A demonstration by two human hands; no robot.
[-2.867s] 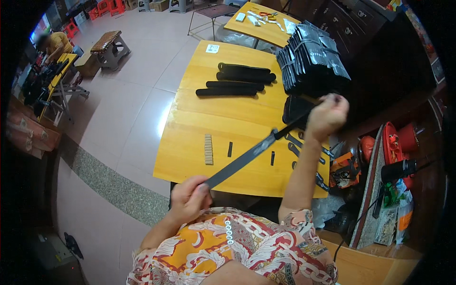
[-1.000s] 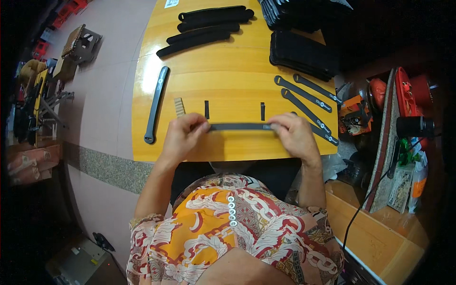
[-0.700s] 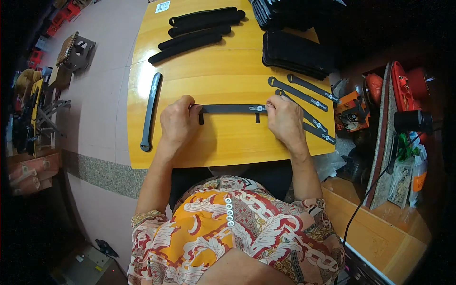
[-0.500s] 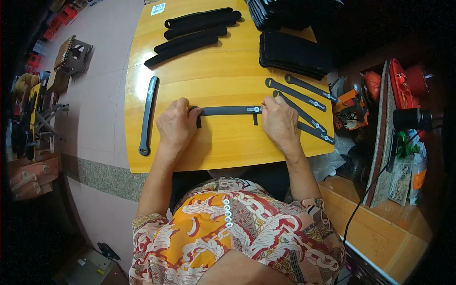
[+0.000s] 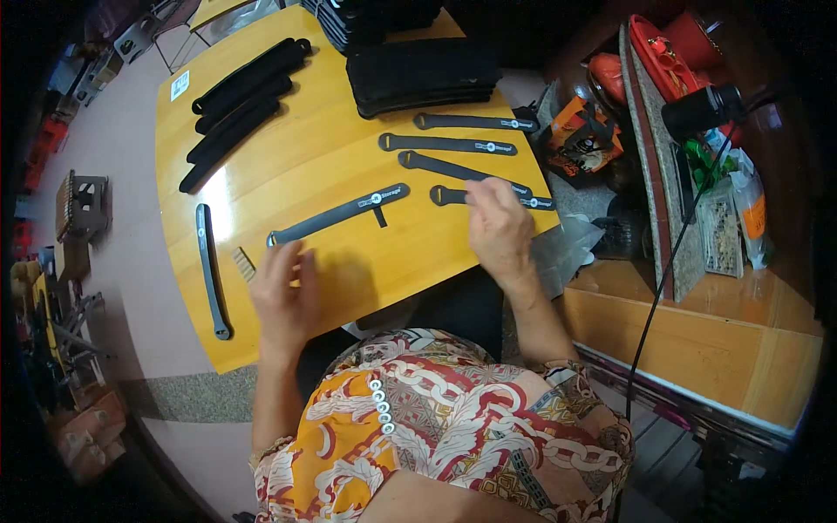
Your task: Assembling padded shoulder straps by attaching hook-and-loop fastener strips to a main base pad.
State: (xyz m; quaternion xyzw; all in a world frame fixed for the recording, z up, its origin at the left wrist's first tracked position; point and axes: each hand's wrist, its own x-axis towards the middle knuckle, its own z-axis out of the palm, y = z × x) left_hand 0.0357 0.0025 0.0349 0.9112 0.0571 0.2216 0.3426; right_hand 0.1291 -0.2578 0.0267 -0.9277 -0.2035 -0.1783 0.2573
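The long black strap [image 5: 340, 213] now lies flat and slanted in the middle of the yellow table [image 5: 288, 157]. A moment ago both hands were pressing on it, one at each end. Now the right hand [image 5: 499, 228] has let go and moved over to the right side, where its fingertips touch the lowest strap [image 5: 453, 197] in a row of four black straps [image 5: 449, 144]. The fingers look loosely curled, not shut on anything yet. The left hand [image 5: 283, 292] stays at the strap's lower left end, fingers spread and open, just touching the tip. So the middle strap looks finished, and the right hand seems to be reaching for a new one.

A short black piece [image 5: 380, 217] sits under the middle strap. A small ribbed tan piece [image 5: 244, 263] lies left of the left hand. One more black strap [image 5: 207, 270] lies along the left edge of the table.

In the upper left, a little white square sticker [image 5: 180, 85] is stuck on the table, beside a bunch of thick black pads [image 5: 240, 100]. At the top sits a stack of flat black things [image 5: 423, 74]. On the right, an orange and black tool [image 5: 580, 131] and clear bags [image 5: 724, 222] are crowded by a wooden bench [image 5: 697, 322].
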